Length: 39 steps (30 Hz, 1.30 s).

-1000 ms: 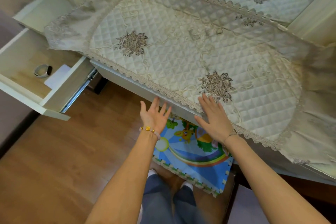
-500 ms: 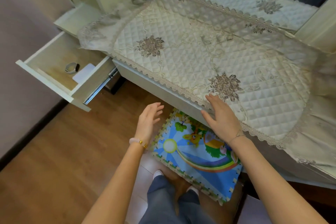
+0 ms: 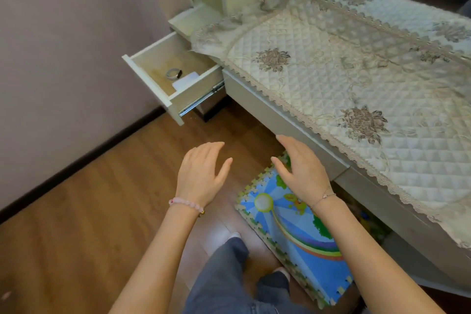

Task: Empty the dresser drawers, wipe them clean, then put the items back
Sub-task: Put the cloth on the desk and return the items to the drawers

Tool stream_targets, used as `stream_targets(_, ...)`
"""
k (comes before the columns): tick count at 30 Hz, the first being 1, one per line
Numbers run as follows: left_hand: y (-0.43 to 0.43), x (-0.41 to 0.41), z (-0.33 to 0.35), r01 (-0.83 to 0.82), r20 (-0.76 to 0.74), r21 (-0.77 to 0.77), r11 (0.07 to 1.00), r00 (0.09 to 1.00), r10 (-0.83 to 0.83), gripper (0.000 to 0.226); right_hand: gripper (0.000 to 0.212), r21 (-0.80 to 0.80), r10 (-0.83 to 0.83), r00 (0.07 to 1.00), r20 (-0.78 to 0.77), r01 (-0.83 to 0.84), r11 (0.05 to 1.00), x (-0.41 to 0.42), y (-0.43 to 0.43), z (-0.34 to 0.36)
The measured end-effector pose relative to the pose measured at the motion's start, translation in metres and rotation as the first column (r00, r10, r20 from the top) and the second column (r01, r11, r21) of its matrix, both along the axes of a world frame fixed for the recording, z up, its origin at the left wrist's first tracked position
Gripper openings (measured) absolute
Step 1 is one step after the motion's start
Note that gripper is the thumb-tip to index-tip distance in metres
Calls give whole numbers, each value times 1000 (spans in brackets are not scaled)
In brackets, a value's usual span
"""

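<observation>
Both hands hang in the air above the brown wood-plank floor (image 3: 84, 211), just before the front edge of the pale cream desk (image 3: 275, 112). The left hand (image 3: 201, 176) and the right hand (image 3: 303, 171) each have straight, loosely spread fingers and hold nothing. Whether the right fingertips touch the desk's front panel cannot be told.

The small cream drawer (image 3: 150, 76) stands pulled out at the desk's left end, on a metal runner (image 3: 201, 99). In it lie a silvery ring-shaped band (image 3: 172, 73) near the middle and, beside it, a flat white card (image 3: 186, 81) against the right wall.

The band looks hard, light and likely to roll, so a pinch across its rim should serve. The card lies flat on the drawer bottom and looks thin. It is probably easiest slid to a wall or lifted by a corner. The drawer itself seems stiff and light. No handle shows, so the top lip of its front panel is the likely hold.

A quilted cream cloth with lace trim and grey embroidered flowers (image 3: 318, 79) overhangs the drawer's back, hiding what may lie there. The drawer's right wall cuts off part of the card. The dark piece on the band is too small to name. A seam in the front panel may mark another drawer. The desk's right end is out of frame, and a bright foam puzzle mat (image 3: 288, 234) hides part of the space beneath.
</observation>
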<state>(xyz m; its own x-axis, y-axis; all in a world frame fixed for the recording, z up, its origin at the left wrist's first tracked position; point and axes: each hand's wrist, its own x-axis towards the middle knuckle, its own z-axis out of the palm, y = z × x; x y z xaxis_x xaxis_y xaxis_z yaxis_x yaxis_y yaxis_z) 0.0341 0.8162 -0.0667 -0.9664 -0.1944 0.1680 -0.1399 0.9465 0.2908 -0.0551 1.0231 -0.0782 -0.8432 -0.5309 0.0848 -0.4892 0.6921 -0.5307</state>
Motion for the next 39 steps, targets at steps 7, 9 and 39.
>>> stream_targets(7, -56, 23, 10, -98, -33, -123, 988, 995, 95, 47, 51, 35, 97, 995, -23, -96, 995, 12, -64, 8)
stream_targets(9, -79, 22, 9, -109, -26, -113, 988, 994, 106, 48, 52, 64, 118, 993, -20, -117, 991, 12, -88, 7)
stream_targets(39, -350, -98, 3, -78, 14, -146, 986, 997, 81, 53, 53, 122, 40, 997, -64, -32, 992, -121, -345, 5)
